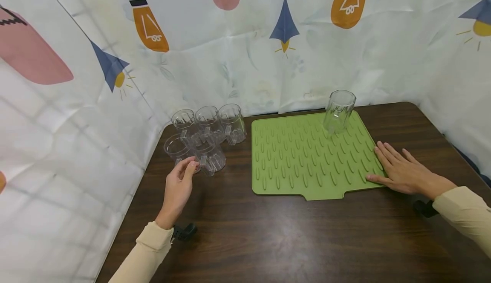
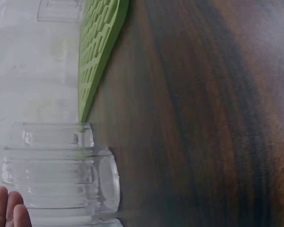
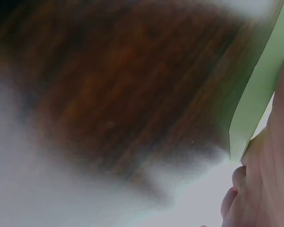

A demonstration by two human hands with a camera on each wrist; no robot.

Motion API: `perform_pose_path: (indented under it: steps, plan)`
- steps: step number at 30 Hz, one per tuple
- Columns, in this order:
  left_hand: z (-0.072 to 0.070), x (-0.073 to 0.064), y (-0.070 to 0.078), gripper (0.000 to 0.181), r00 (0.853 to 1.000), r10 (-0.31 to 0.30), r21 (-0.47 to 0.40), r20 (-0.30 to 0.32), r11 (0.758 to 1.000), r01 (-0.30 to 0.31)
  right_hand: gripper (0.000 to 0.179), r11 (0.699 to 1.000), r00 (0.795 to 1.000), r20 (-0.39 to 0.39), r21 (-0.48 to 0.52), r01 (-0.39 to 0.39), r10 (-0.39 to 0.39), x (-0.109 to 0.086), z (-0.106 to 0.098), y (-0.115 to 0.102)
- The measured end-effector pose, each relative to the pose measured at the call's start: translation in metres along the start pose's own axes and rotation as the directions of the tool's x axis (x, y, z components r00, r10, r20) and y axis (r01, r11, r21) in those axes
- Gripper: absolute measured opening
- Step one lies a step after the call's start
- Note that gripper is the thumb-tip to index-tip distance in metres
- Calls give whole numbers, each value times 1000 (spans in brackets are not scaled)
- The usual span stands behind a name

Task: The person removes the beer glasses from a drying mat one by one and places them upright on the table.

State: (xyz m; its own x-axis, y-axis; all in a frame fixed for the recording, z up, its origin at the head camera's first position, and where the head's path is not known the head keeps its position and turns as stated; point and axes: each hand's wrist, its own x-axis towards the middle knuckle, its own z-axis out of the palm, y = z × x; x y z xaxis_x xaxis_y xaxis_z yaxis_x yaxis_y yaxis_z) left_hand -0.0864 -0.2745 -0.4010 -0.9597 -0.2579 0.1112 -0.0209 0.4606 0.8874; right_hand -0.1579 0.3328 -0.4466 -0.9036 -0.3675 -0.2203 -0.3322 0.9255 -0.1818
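Observation:
My left hand (image 1: 180,185) is at the front-left clear mug (image 1: 177,145), fingers loosely bent beside its handle side; no firm hold shows. In the left wrist view its fingertips (image 2: 14,210) appear near the clear mugs. Right of it stands another clear handled mug (image 1: 212,157). A row of three more clear mugs (image 1: 232,123) stands behind. My right hand (image 1: 406,172) rests flat, fingers spread, on the right edge of a green ridged mat (image 1: 291,159). A clear glass vessel (image 1: 338,114) stands on the mat's back right; no handle is plainly visible on it.
The dark wooden table (image 1: 268,240) carries everything. A white patterned cloth (image 1: 249,61) hangs behind it and along the left side. The mat's front tab (image 1: 324,195) points toward me. In the right wrist view, the table surface (image 3: 118,104) is blurred.

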Motion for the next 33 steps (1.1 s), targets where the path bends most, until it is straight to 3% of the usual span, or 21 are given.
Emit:
perform_pose_path:
  steps: [6,16,24,33]
  plan:
    - [-3,0,13,47,999,37,-3,-30,999,-37,109,1000,1000,1,9,1,-1,-1,-1,1]
    - [1,8,37,43,981,173,-48,-81,983,-178,109,999,1000,-1,39,6,-6,-2,-2,-1]
    - [17,16,57,39,972,232,-100,-41,967,-235,109,999,1000,-6,47,7,-7,-2,0,0]
    - [47,26,75,39,971,234,-144,45,964,-226,108,998,1000,-7,60,7,-7,-1,0,0]
